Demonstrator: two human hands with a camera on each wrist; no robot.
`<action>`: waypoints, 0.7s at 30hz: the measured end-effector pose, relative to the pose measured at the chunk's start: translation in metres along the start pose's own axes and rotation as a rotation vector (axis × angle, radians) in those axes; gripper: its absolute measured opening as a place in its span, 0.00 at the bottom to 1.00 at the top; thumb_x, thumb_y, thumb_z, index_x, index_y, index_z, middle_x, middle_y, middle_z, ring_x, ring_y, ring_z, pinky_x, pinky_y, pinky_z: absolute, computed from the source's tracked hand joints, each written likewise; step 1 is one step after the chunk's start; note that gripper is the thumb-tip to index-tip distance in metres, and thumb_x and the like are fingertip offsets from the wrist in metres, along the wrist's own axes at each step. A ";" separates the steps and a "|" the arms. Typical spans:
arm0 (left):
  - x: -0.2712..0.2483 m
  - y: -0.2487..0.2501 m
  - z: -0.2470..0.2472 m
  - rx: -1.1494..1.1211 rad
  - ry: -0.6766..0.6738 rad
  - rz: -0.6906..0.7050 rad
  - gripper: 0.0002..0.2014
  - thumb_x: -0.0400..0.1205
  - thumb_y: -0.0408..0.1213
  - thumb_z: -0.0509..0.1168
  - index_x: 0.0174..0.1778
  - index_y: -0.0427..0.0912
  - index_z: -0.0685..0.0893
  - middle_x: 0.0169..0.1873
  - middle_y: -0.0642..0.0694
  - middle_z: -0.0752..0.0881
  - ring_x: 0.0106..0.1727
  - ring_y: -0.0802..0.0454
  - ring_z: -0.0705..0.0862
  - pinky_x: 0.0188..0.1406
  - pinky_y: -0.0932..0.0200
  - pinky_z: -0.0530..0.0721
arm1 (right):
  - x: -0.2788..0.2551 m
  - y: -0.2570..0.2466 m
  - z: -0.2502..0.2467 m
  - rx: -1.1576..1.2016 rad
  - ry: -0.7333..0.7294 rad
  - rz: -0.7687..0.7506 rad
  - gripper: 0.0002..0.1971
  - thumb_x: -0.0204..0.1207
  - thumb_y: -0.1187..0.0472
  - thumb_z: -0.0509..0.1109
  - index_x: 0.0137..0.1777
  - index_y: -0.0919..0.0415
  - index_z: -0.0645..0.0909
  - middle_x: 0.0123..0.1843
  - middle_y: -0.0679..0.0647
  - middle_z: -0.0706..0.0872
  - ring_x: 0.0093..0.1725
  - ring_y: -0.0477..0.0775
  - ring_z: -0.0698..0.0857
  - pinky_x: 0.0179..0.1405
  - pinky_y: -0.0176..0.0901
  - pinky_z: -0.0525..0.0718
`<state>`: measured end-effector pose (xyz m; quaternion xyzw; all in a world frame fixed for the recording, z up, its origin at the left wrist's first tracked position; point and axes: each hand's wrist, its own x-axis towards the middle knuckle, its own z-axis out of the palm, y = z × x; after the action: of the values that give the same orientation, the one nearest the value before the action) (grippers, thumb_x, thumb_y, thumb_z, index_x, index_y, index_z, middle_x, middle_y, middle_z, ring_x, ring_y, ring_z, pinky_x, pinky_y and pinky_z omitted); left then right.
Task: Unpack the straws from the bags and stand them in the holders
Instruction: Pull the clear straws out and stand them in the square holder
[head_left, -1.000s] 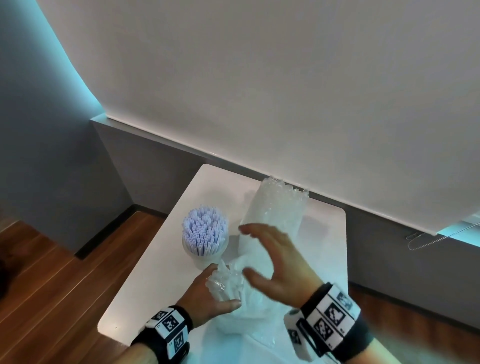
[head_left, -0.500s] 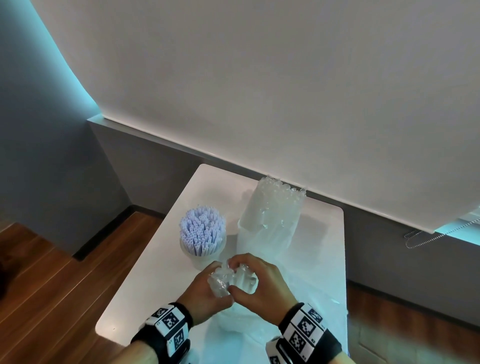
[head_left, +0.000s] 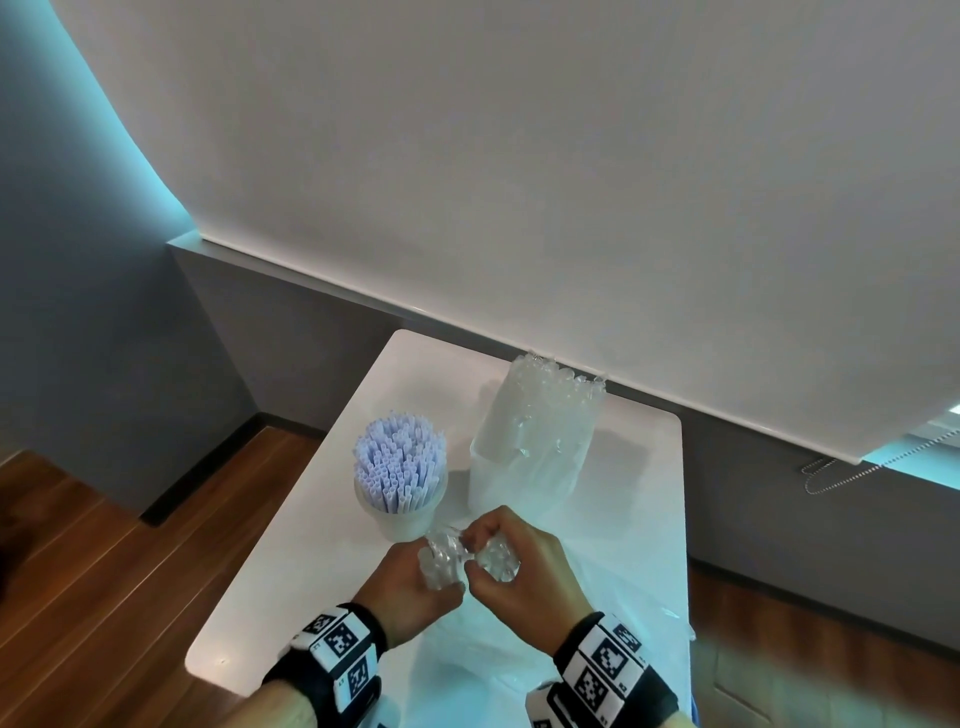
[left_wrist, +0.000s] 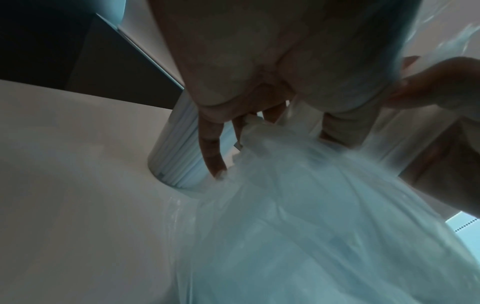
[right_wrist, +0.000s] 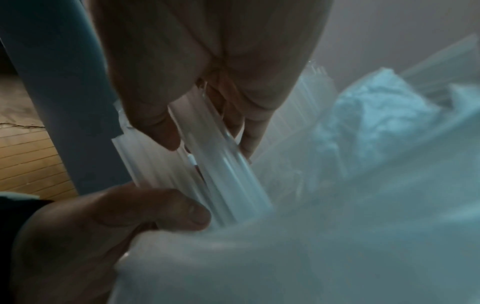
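My left hand (head_left: 410, 587) grips the neck of a translucent plastic bag (head_left: 493, 654) with clear straws (head_left: 441, 561) sticking up out of it, just above the table's middle. My right hand (head_left: 524, 566) pinches a bunch of these clear straws (right_wrist: 226, 174) between thumb (right_wrist: 155, 127) and fingers. The left thumb (right_wrist: 161, 211) presses the bag (right_wrist: 311, 246) against the straws. A round white holder (head_left: 402, 514) full of lavender straws (head_left: 400, 462) stands just beyond the left hand. A clear holder (head_left: 524, 467) packed with clear straws (head_left: 550, 395) stands behind the right hand.
The small white table (head_left: 311, 545) has its left edge close by, with wood floor (head_left: 104, 561) below. A grey wall and white blind (head_left: 519, 182) rise right behind the table. Crumpled plastic (head_left: 623, 571) lies on the right part of the table.
My right hand, open above the bag a second ago, has come down and closed on the straws. Both hands now hold the bundle together, slightly nearer the holders.
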<state>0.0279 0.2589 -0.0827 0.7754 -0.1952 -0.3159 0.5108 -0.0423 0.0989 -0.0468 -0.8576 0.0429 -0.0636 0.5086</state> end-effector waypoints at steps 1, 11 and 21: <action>-0.001 -0.001 -0.001 -0.002 0.003 0.007 0.16 0.69 0.38 0.69 0.50 0.60 0.85 0.44 0.52 0.90 0.47 0.54 0.88 0.52 0.51 0.87 | 0.000 0.000 0.001 -0.007 0.023 0.003 0.10 0.67 0.56 0.74 0.46 0.47 0.77 0.42 0.43 0.88 0.40 0.46 0.86 0.42 0.44 0.85; -0.004 -0.003 0.000 -0.072 0.087 -0.016 0.12 0.69 0.37 0.70 0.46 0.55 0.84 0.32 0.50 0.84 0.32 0.57 0.79 0.36 0.63 0.79 | -0.007 0.028 -0.001 -0.156 0.072 -0.118 0.10 0.79 0.53 0.73 0.55 0.43 0.77 0.47 0.37 0.85 0.43 0.36 0.84 0.44 0.30 0.81; -0.004 -0.007 0.000 -0.025 0.076 -0.061 0.12 0.73 0.35 0.70 0.47 0.56 0.82 0.30 0.53 0.83 0.30 0.55 0.77 0.33 0.59 0.79 | 0.042 -0.049 -0.076 0.089 0.224 -0.181 0.12 0.76 0.56 0.77 0.54 0.49 0.78 0.46 0.45 0.92 0.42 0.45 0.92 0.48 0.40 0.88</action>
<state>0.0249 0.2644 -0.0879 0.7860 -0.1479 -0.3039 0.5177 -0.0125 0.0504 0.0351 -0.8220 0.0191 -0.2064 0.5304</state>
